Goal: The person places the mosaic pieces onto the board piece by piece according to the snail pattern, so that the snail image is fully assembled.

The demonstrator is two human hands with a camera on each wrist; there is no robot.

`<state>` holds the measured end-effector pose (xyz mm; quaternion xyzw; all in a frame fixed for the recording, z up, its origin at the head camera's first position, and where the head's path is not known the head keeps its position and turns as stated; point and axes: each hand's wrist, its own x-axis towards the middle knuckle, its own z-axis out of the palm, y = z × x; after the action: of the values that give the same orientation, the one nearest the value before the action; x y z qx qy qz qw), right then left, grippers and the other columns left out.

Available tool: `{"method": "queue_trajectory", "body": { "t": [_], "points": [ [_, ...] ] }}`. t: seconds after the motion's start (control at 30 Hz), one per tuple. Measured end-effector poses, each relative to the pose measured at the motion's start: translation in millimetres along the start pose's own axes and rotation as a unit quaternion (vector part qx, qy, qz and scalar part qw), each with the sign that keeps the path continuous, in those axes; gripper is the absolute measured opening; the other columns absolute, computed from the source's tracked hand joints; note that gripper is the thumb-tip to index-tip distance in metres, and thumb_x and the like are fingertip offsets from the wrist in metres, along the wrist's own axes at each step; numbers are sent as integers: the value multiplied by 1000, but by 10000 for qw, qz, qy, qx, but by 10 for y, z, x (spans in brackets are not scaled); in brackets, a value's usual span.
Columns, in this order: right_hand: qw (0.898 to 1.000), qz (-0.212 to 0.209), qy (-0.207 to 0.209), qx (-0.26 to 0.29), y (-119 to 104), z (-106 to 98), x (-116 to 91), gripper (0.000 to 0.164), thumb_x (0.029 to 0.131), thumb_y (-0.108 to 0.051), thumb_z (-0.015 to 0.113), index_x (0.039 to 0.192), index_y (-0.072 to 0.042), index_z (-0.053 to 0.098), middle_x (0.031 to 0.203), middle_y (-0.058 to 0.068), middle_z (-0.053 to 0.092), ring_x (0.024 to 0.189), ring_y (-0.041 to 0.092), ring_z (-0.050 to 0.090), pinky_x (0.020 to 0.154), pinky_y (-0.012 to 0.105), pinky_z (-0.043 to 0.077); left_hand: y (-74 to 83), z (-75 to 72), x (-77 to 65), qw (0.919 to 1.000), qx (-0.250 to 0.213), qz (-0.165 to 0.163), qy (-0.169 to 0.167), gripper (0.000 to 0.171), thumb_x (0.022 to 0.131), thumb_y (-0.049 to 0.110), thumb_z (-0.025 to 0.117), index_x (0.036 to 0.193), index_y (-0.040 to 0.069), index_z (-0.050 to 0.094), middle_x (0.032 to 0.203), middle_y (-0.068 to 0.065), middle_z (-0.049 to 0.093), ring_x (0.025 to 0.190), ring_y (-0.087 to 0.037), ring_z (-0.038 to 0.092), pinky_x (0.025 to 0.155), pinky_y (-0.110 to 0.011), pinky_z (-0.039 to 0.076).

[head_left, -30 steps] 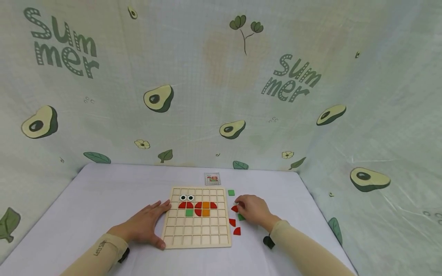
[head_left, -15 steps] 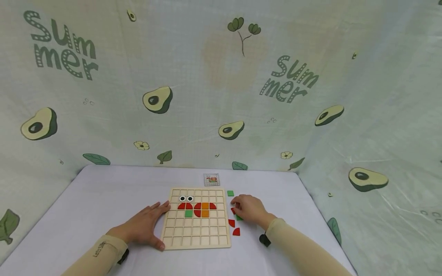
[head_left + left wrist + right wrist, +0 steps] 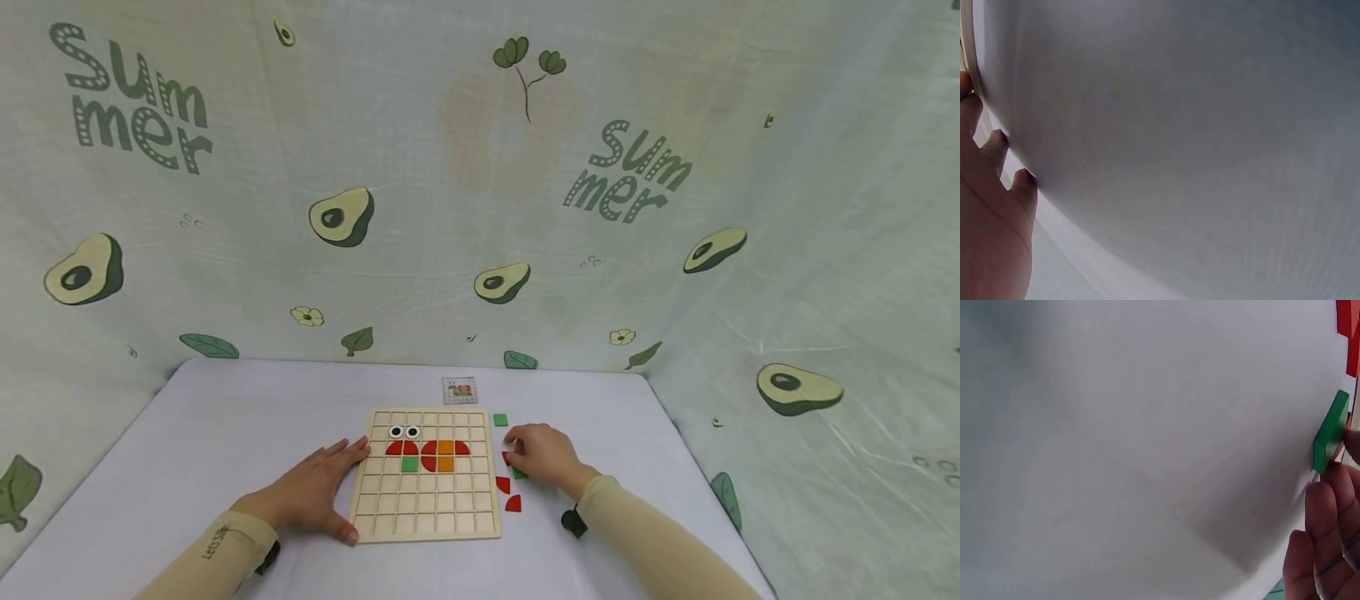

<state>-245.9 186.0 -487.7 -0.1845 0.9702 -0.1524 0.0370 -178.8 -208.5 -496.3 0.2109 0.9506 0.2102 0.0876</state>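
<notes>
My left hand (image 3: 315, 492) lies with fingers spread along the left side of a wooden grid board (image 3: 427, 525), fingertips and thumb at its edge. In the left wrist view, the fingers (image 3: 1019, 184) reach toward that edge. Beyond the board's right side, my right hand (image 3: 549, 457) bends its fingers down over loose tiles. A green square tile (image 3: 1330, 431) sits right at its thumb and fingertips, and a red quarter-circle tile (image 3: 506, 457) shows partly beneath the hand. Whether the fingertips pinch a tile I cannot tell.
On the board are two eye tiles (image 3: 404, 432), red rounded tiles (image 3: 393, 449), orange squares (image 3: 446, 456) and a green square (image 3: 409, 464). Right of it lie another green square (image 3: 500, 420) and red quarter-circles (image 3: 513, 503). A small picture card (image 3: 460, 390) lies behind.
My right hand has shifted slightly left and now covers more of the red quarter-circle tile. My left hand stays at the board's edge.
</notes>
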Motion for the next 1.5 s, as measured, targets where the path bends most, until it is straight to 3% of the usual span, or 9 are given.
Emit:
{"method": "queue_trajectory", "body": {
  "t": [0.3,0.53,1.0,1.27,1.5],
  "points": [
    [10000,50,39,-1,-30,42,-49,26,85,-30,78,105,-15,73,73,-11,53,66,10,50,56,26,45,-33,14,-19,10000,-6,59,35,133,47,77,82,151,6,41,160,-10,31,144,-42,27,116,-60,24],
    [9996,15,235,-176,-36,78,-62,26,88,-34,76,106,-15,73,65,-11,51,58,8,48,50,24,43,-56,25,-17,9998,-87,158,76,133,47,76,83,150,3,41,159,-13,32,143,-44,28,114,-62,24],
    [9989,-133,-236,392,2,-15,-85,21,87,-22,75,107,-14,73,73,-11,55,65,9,51,56,26,46,-49,15,-14,10000,-24,17,19,132,47,76,83,151,6,40,160,-10,31,144,-42,27,116,-60,24],
    [9987,8,-276,432,-11,-38,-7,22,86,-22,78,107,-15,75,77,-11,56,71,11,53,60,25,48,-56,23,5,9999,-9,-104,7,133,46,77,83,152,8,40,161,-6,30,145,-39,25,117,-58,23],
    [9986,-296,-282,327,-15,-25,8,19,88,-23,76,104,-14,76,79,-12,57,70,9,53,60,24,49,-49,32,18,10000,18,-49,7,132,47,77,82,151,8,41,161,-7,30,145,-39,25,117,-58,22]
  ]
}}
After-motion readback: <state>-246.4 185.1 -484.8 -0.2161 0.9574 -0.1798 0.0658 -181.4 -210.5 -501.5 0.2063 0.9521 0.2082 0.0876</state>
